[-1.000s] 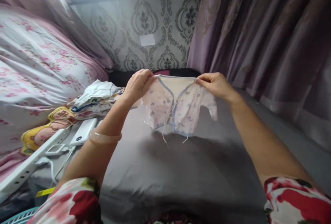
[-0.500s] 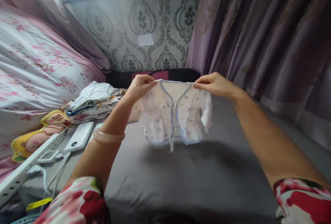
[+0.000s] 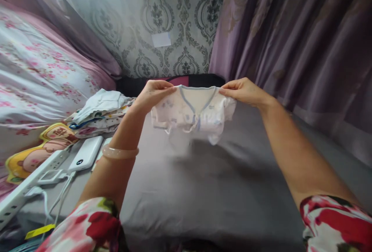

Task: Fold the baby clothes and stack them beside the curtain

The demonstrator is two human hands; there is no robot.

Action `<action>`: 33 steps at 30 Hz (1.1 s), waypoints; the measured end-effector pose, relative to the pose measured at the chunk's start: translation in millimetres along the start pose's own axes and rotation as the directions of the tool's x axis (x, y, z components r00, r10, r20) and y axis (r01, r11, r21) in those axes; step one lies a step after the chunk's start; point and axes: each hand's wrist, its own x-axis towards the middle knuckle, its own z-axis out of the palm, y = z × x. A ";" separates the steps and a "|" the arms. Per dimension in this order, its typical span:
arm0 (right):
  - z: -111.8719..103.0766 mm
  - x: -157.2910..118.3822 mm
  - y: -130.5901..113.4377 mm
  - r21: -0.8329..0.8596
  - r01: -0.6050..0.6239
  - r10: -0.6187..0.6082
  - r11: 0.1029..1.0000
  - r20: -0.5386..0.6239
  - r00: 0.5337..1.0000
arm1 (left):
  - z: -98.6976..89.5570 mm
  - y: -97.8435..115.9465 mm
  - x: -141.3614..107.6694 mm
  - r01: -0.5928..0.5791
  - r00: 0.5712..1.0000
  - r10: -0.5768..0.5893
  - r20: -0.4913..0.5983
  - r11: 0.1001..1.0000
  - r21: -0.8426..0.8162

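Observation:
A small white baby shirt (image 3: 188, 108) with grey-blue neck trim and faint prints hangs in the air over the grey bed sheet (image 3: 209, 194). My left hand (image 3: 157, 94) pinches it at the shoulder left of the neckline. On the other side of the neck, my right hand (image 3: 242, 91) pinches the opposite shoulder. The lower part of the shirt is blurred and bunched up, its sleeves and hem swinging. A shadow falls on the sheet below it.
To the left lies a pile of folded clothes (image 3: 101, 108), with a yellow cartoon cushion (image 3: 37, 153), a white power bank (image 3: 86, 153), and a power strip (image 3: 29, 182) with cables. Purple curtains (image 3: 290, 42) hang at the right, before a patterned wall (image 3: 183, 23).
The shirt's lower half has swung up and folded, where before it hung down at full length with its tie dangling. Both hands keep their hold on the shoulders, almost in place.

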 end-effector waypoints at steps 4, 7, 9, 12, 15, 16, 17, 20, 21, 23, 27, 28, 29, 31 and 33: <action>3.9 1.7 3.1 0.018 -0.022 0.022 1.000 -0.006 1.000 | -1.5 -3.5 3.3 0.011 1.000 -0.011 -0.012 0.999 -0.049; 6.2 4.5 8.0 0.010 -0.012 0.012 1.000 -0.003 1.000 | 0.3 -7.1 5.2 0.025 0.999 -0.025 -0.038 1.000 0.002; 6.3 7.1 11.6 0.034 -0.014 0.014 0.999 -0.009 1.000 | 2.4 -10.4 6.6 0.018 1.000 -0.018 -0.022 1.000 -0.002; 4.4 13.8 18.1 0.053 0.001 0.003 0.999 -0.085 0.996 | 6.3 -19.7 11.8 -0.013 0.999 0.012 -0.039 1.000 -0.014; 2.6 23.2 27.6 -0.002 0.046 -0.046 0.999 -0.177 0.983 | 10.9 -34.1 21.6 -0.066 0.987 0.070 -0.147 0.997 0.029; 2.4 26.1 31.1 -0.031 0.062 -0.067 0.998 -0.201 0.977 | 12.3 -38.7 25.1 -0.090 0.979 0.097 -0.178 0.995 0.047; 2.3 28.5 34.5 -0.069 0.078 -0.092 0.995 -0.224 0.970 | 13.4 -42.6 28.3 -0.117 0.970 0.129 -0.204 0.991 0.071; 3.8 31.8 42.6 -0.252 0.136 -0.210 0.958 -0.297 0.931 | 15.4 -48.2 33.6 -0.196 0.935 0.248 -0.253 0.957 0.215; 5.0 31.3 43.9 -0.328 0.154 -0.263 0.932 -0.321 0.910 | 15.8 -48.0 33.5 -0.216 0.920 0.290 -0.264 0.937 0.275; 8.4 27.9 44.0 -0.472 0.177 -0.370 0.864 -0.355 0.859 | 16.8 -45.6 30.3 -0.253 0.886 0.371 -0.277 0.889 0.382; 16.7 10.9 35.3 -0.652 0.217 -0.541 0.727 -0.349 0.765 | 19.5 -34.5 12.5 -0.310 0.794 0.521 -0.313 0.790 0.529; 18.3 4.6 31.3 -0.674 0.232 -0.569 0.702 -0.333 0.752 | 19.8 -30.2 5.9 -0.315 0.770 0.551 -0.322 0.767 0.559; 19.5 -2.6 26.5 -0.689 0.249 -0.592 0.681 -0.317 0.741 | 19.9 -25.3 -1.5 -0.318 0.749 0.576 -0.328 0.746 0.585; 20.3 -19.2 13.8 -0.699 0.287 -0.620 0.655 -0.281 0.732 | 18.9 -12.9 -18.8 -0.328 0.718 0.614 -0.328 0.714 0.619; 19.0 -38.4 -3.3 -0.688 0.325 -0.632 0.649 -0.249 0.734 | 16.6 2.9 -38.7 -0.346 0.691 0.645 -0.325 0.690 0.635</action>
